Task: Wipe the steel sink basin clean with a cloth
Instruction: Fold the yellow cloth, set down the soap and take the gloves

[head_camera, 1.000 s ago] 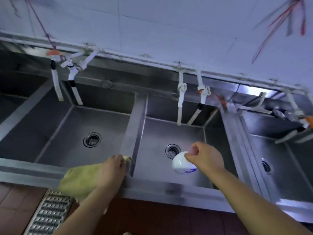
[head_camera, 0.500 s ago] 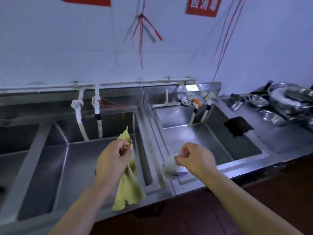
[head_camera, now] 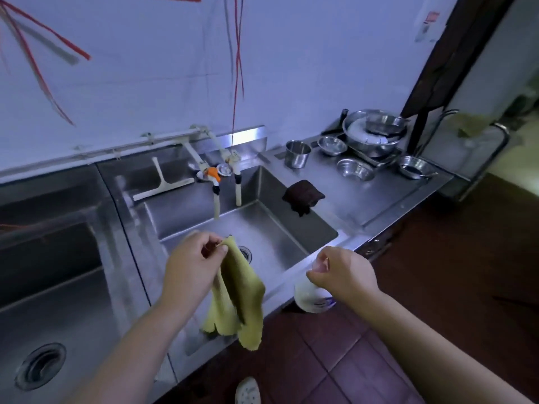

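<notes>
My left hand point(head_camera: 192, 263) pinches the top corner of a yellow-green cloth point(head_camera: 236, 298), which hangs limp over the front rim of the right steel sink basin point(head_camera: 280, 228). The basin's drain point(head_camera: 244, 253) shows just behind the cloth. My right hand point(head_camera: 344, 272) grips a white bowl-like container point(head_camera: 310, 297) with blue print, held tilted at the basin's front right corner. Two taps point(head_camera: 227, 182) hang over the back of this basin.
A dark cloth point(head_camera: 303, 196) drapes over the basin's right wall. A squeegee point(head_camera: 163, 185) leans at the back ledge. Steel bowls and a cup point(head_camera: 297, 154) crowd the counter point(head_camera: 379, 199) to the right. Another basin point(head_camera: 58, 316) lies to the left. A shoe point(head_camera: 248, 390) stands on red floor tiles.
The view has swung right along the row of sinks to the rightmost basin. Both hands moved with it, the cloth now hanging lifted from my left hand, the white container still in my right.
</notes>
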Demonstrator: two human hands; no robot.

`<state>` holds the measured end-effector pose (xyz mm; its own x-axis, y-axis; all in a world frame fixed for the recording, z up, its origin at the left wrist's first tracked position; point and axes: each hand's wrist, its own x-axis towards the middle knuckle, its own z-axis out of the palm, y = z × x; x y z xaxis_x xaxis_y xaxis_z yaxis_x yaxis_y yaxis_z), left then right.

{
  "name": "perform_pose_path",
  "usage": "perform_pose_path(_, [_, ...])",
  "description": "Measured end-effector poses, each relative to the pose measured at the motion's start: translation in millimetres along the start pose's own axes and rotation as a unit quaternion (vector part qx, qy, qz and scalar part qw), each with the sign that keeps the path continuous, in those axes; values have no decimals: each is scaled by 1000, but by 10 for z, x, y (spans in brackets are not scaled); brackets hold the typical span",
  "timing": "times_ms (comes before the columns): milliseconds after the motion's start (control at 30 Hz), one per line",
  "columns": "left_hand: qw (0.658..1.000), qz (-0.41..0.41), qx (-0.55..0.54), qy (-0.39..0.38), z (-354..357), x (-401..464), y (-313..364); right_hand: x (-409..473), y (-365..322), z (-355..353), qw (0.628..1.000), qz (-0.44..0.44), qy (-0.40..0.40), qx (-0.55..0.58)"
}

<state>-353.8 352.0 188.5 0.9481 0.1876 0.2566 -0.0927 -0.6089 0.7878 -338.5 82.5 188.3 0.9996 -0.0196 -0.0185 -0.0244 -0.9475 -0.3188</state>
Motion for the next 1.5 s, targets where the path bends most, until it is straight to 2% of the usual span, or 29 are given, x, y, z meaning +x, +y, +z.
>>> perform_pose_path(100, [1000,5,-28,-1,342,314,96,226,239,-44,1000,15,2,10])
perform_pose_path(233, [998,-31,-62,2,745,795,122,667,432,-65,999,27,1,20])
perform_pose_path(433, [993,-77,-80,-24,1305,1614,111,1646,552,-85,999,1,-30,-12])
perform_pose_path(533, [991,-104,-74,-41,1500,1941,72,2120,561,-57,999,-13,-31,-19])
perform_pose_path(733, [986,-143,-80,-29,1680,2316,-80,2898,519,-8,999,-30,-41,-4])
perform_pose_path(867, [978,-198,-70,-14,1784,2412,-208,3453,446,68,997,-50,-64,16])
perform_pose_path(1033, [969,-243,-34,20,1943,2521,-257,4225,300,181,988,-126,-90,26])
perform_pose_path(1300, [951,-289,13,110,2188,2837,-206,5513,-122,460,968,-225,-87,74])
perform_pose_path(1500, [934,-321,19,154,2431,2973,-206,6302,-586,738,952,-289,-87,44])
